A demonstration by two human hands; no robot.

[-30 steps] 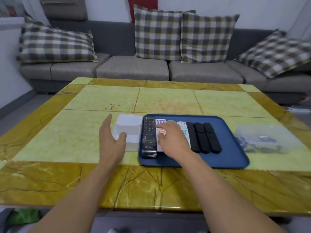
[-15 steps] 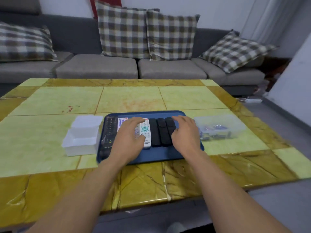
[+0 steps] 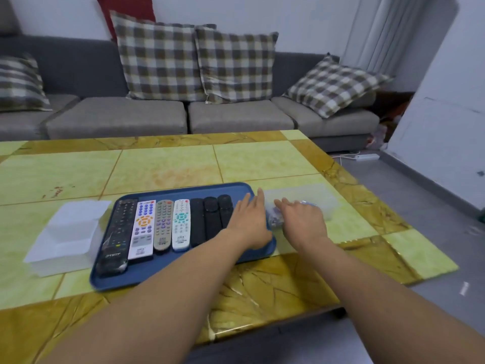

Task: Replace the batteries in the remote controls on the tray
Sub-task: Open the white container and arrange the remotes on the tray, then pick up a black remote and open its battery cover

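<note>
Neither hand grasps anything: the left hand [image 3: 250, 222] lies flat with straight fingers over the right end of the blue tray [image 3: 147, 271], and the right hand [image 3: 301, 219] reaches, fingers extended, onto the clear plastic box [image 3: 315, 195] just beside the tray on the table [image 3: 168, 166]. The box appears to hold small items, probably batteries; this cannot be confirmed. Seven remote controls [image 3: 162, 224] lie side by side on the tray, all untouched. The step in hand is judged to be opening the battery supply. The next move calls for steadying the box and lifting its lid. A white lidded container [image 3: 65, 232] stands left of the tray.
</note>
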